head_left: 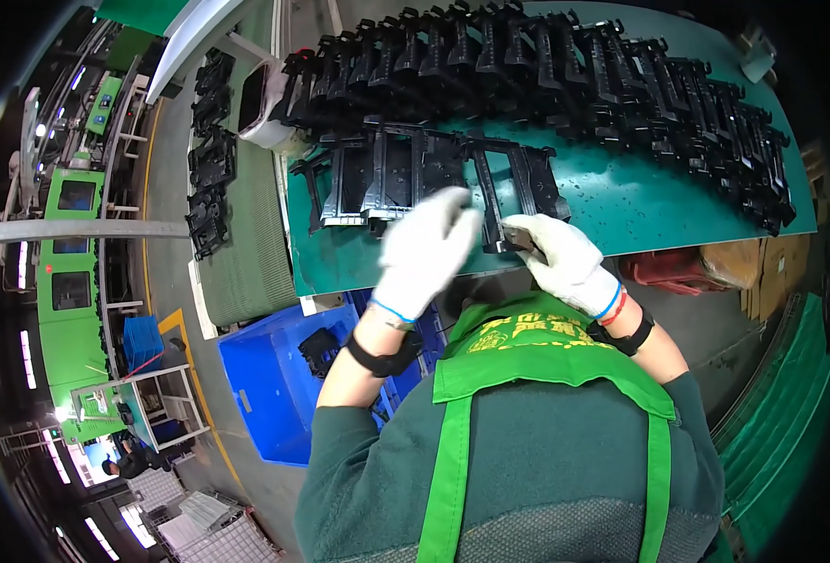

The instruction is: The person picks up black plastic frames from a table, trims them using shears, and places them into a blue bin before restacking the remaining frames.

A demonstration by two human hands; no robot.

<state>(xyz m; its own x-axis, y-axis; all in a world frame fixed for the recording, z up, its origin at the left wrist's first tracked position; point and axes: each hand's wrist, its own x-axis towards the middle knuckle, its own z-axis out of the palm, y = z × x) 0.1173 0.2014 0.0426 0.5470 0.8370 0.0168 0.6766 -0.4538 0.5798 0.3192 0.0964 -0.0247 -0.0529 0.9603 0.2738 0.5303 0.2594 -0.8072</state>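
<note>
A black plastic frame [518, 183] with long side bars lies on the green tabletop, its near end at the table's front edge. My right hand [565, 258], in a white glove, is closed at that near corner. A small brownish patch shows under its fingers, too unclear to name. My left hand [432, 249], also gloved and slightly blurred, hovers left of this frame with fingers stretched out and nothing visible in them. Just beyond the left hand, more black plastic frames [391, 174] lie side by side, partly covered by the hand.
Rows of black plastic parts [490, 66] line the far side of the green table [612, 211]. To the left runs a green conveyor belt [251, 235] with black parts along its edge. A blue bin [269, 403] stands below left; a red container [668, 272] sits under the table.
</note>
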